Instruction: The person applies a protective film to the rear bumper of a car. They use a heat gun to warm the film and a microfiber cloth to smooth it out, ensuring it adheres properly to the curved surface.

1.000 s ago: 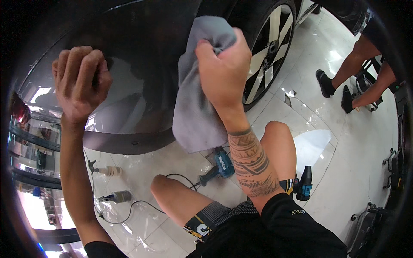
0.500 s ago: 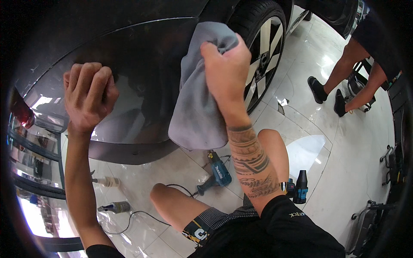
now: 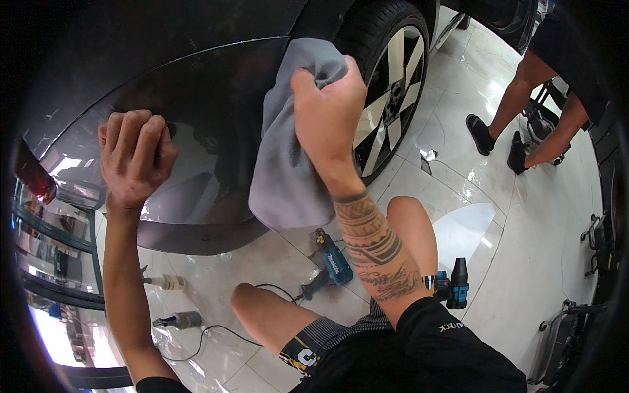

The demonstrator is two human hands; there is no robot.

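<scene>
A grey cloth (image 3: 283,164) hangs from my right hand (image 3: 331,118), which grips it bunched between thumb and fingers. It lies over the edge of the dark, glossy car bumper (image 3: 213,150), beside the wheel (image 3: 393,98). Further left, my left hand (image 3: 137,154) is closed in a fist at the same panel, knuckles up. Its palm side is turned out of sight, and nothing shows sticking out of the fingers. The lower end of the cloth dangles loose past the bumper's bottom edge.
On the tiled floor lie a teal heat gun (image 3: 333,262) with a cord, two bottles (image 3: 167,282) (image 3: 182,320), and a blue-black blower tool (image 3: 458,285) by my knee. A white sheet (image 3: 465,229) lies to the right. Another person's legs (image 3: 517,98) stand at the upper right.
The whole view has shifted slightly, so panel and wheel sit a little further left. My right hand and the cloth appear slightly left; the left fist appears slightly lower, still closed.
</scene>
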